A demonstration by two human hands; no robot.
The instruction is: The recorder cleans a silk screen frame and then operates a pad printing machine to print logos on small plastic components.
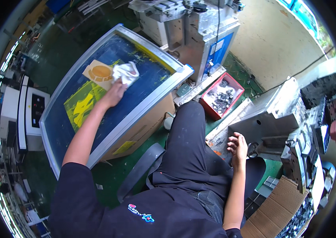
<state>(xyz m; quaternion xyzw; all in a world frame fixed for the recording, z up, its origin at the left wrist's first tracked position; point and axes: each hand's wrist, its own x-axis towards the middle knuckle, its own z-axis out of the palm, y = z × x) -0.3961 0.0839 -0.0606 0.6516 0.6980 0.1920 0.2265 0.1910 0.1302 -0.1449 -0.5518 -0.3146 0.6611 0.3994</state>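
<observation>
My left hand [115, 93] is closed on a crumpled white cloth [126, 73], which lies against the dark blue mesh of a screen-printing frame [152, 104]. The frame has a pale metal border and lies tilted on a cardboard box [141, 126]. Beside the cloth, a light tan patch [100, 72] with an orange round shape shows on the mesh, and a yellow patch [81, 104] lies nearer to me. My right hand [237, 148] hovers near my right knee with its fingers loosely curled and apart, with nothing visible in it.
A red box [222, 96] of small dark parts stands right of my knee. Behind it is a metal machine with a blue panel [218, 49]. More machinery [273, 127] stands at the right, above a cardboard flap [275, 208]. A white appliance [33, 113] stands left of the frame.
</observation>
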